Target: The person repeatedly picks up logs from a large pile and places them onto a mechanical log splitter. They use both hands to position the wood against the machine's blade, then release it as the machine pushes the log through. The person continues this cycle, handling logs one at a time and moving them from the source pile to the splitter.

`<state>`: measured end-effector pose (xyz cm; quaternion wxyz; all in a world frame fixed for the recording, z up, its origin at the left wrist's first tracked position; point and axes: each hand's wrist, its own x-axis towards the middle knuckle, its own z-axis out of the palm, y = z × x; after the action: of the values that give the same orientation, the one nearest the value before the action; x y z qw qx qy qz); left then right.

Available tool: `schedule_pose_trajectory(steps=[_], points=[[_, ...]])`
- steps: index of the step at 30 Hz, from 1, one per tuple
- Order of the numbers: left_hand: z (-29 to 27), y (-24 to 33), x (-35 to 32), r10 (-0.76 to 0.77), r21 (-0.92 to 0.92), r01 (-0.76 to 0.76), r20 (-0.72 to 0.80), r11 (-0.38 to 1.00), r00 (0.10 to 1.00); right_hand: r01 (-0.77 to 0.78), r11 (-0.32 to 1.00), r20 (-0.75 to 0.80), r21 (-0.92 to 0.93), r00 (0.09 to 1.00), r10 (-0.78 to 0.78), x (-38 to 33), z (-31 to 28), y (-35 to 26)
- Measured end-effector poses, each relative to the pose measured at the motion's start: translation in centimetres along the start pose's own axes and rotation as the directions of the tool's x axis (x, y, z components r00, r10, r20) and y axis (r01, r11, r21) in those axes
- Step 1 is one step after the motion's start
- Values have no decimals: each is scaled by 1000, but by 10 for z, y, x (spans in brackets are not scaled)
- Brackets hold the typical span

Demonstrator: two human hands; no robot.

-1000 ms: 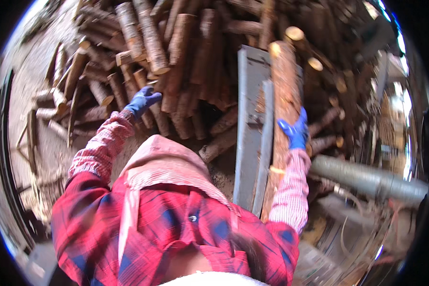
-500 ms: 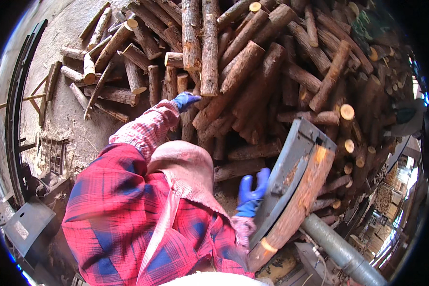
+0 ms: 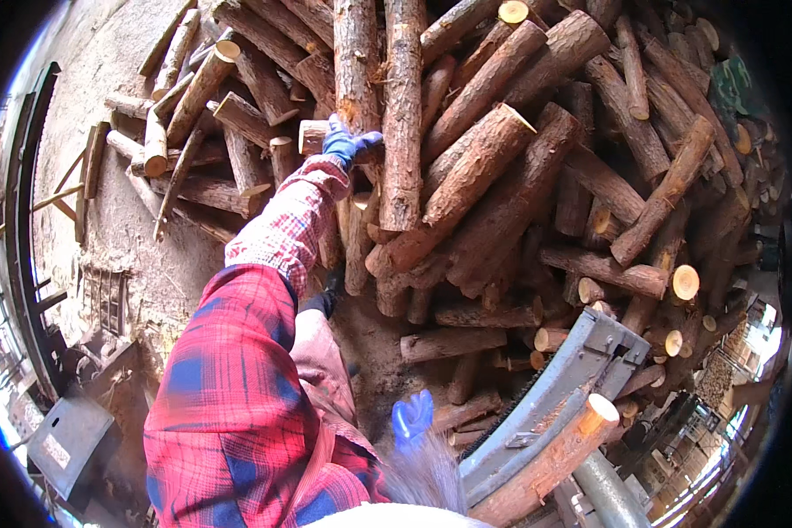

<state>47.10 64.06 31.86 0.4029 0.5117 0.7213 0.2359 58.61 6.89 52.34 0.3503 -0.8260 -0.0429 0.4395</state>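
Logs (image 3: 356,62) hem the spread left hand (image 3: 347,144); floor (image 3: 377,343) borders the uncurled right hand (image 3: 412,421).

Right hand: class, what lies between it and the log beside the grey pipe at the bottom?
In the head view, the grey trough lies between the right hand and that log.

The pile (image 3: 477,172) lies beyond the trough (image 3: 537,407). A log (image 3: 544,468) lies along the trough's right side, a pipe (image 3: 614,493) farther right. Far left is a panel (image 3: 72,444).
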Motion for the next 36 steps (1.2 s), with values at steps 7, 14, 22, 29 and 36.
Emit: schedule_pose_trajectory(steps=[7, 14, 22, 29, 36], points=[[-73, -41, -67, 150, -528, 123, 445, 840, 883, 45, 911, 477, 409, 841, -256, 109, 98, -116], [-180, 21, -257, 160, -522, 727, 846, 446, 510, -724, 640, 960, 258, 267, -85, 162, 235, -228], [-226, 4, -380, -67, -194, 496, 885, 847, 460, -543, 775, 906, 323, 413, -89, 84, 185, -154], [-113, -21, -394, 203, -726, 562, 666, 396, 718, -13, 903, 708, 430, 626, -328, 3, 62, -121], [-91, 164, -511, 617, -670, -106, 596, 735, 513, 509, 561, 150, 652, 639, -754, -11, -121, -131]])
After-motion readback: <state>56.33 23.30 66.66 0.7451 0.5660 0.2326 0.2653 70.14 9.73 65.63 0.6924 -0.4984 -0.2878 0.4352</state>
